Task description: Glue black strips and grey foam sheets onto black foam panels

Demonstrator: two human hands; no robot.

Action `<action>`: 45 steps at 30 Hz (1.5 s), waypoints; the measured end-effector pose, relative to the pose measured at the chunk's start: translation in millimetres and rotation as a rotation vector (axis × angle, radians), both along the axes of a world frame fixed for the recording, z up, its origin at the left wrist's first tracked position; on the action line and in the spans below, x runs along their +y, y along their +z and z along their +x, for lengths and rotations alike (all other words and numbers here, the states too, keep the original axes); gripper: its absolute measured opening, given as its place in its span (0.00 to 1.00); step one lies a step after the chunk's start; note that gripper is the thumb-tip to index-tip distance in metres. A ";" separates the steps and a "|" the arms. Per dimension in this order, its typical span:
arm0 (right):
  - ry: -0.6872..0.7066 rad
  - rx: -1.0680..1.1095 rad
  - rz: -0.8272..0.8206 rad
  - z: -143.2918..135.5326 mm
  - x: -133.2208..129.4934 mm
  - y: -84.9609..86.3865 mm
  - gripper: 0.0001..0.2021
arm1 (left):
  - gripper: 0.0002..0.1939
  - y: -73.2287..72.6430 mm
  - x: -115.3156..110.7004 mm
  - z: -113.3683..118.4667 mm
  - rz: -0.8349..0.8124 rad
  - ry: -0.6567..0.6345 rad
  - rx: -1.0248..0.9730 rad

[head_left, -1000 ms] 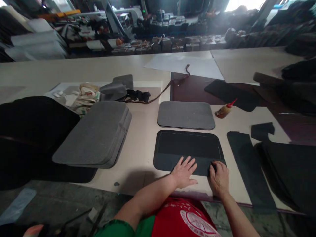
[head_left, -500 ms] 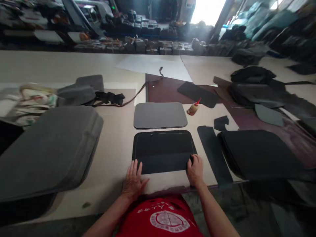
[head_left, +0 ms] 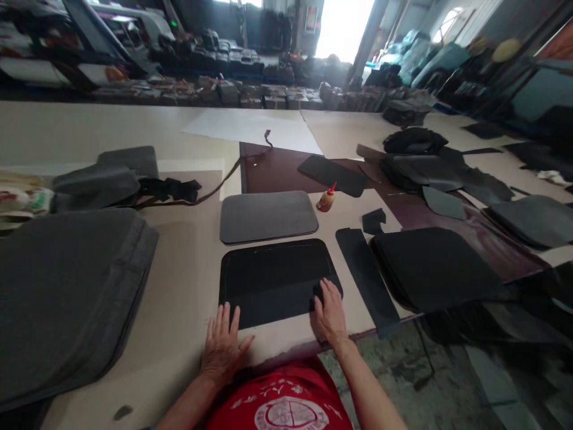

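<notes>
A black panel (head_left: 268, 275) with rounded corners lies flat in front of me, with a strip of slightly different black across its lower part. My left hand (head_left: 222, 346) rests at its lower left corner, fingers spread and fingertips at the edge. On the lower right part lies my right hand (head_left: 331, 313), open, its fingers stretched over the panel and pressing down. Just beyond the panel is a grey rounded board (head_left: 268, 216). A small glue bottle (head_left: 326, 199) with a red tip stands beside that board.
To the left rises a big stack of dark grey panels (head_left: 67, 286). A long black strip (head_left: 367, 278) and a stack of black panels (head_left: 434, 266) lie to the right. A brown strap (head_left: 224, 182) trails across the table behind. The table's front edge is close to my body.
The view has turned to the right, so things appear further left. My right hand has shifted inward from the panel's right edge onto its surface; my left hand stays at the lower left corner.
</notes>
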State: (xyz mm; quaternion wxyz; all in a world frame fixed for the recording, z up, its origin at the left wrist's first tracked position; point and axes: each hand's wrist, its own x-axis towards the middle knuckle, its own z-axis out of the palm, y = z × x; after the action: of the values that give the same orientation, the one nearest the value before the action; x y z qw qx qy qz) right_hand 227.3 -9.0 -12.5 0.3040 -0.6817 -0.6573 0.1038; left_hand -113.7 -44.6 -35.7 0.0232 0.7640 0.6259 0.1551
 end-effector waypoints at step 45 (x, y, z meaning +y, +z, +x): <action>0.285 1.442 -0.508 -214.2 -0.1 170.3 0.25 | 0.45 220.8 38.6 14.2 -0.564 0.397 -2.624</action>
State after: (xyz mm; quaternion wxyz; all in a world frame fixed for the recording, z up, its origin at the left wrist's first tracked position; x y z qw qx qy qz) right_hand 13.1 -9.0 157.9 0.4747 -0.4034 -0.3347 0.7071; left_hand -99.5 -6.0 185.1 0.7294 -0.0782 0.2518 0.6312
